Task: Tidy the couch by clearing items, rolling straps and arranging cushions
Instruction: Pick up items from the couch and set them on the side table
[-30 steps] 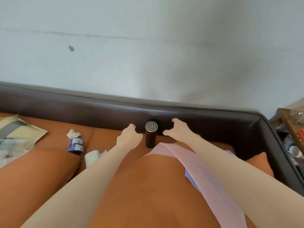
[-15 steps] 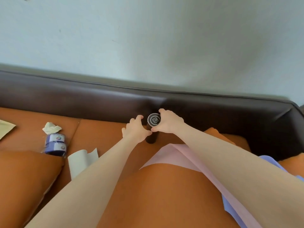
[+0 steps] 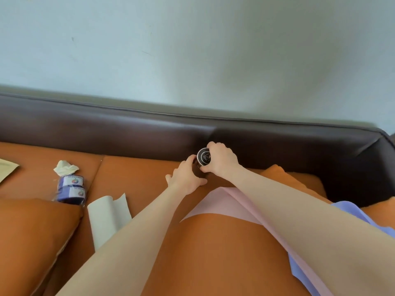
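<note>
step: clearing items | right hand (image 3: 221,159) fingers clamped on black bottle (image 3: 203,157) at the couch back; left hand (image 3: 188,178) fingers curled round its lower body | left: blue rolls (image 3: 71,189), tissue (image 3: 65,167), white paper (image 3: 106,216), pink sheet (image 3: 226,201), cushions (image 3: 32,236) unarranged | progress: early

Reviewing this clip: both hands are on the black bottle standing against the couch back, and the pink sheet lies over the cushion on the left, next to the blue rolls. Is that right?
Not quite. The head view shows the pink sheet draped over the near cushion on the right, under the right forearm, away from the blue rolls. The rest holds: left hand and right hand grip the black bottle by the couch back.
</note>
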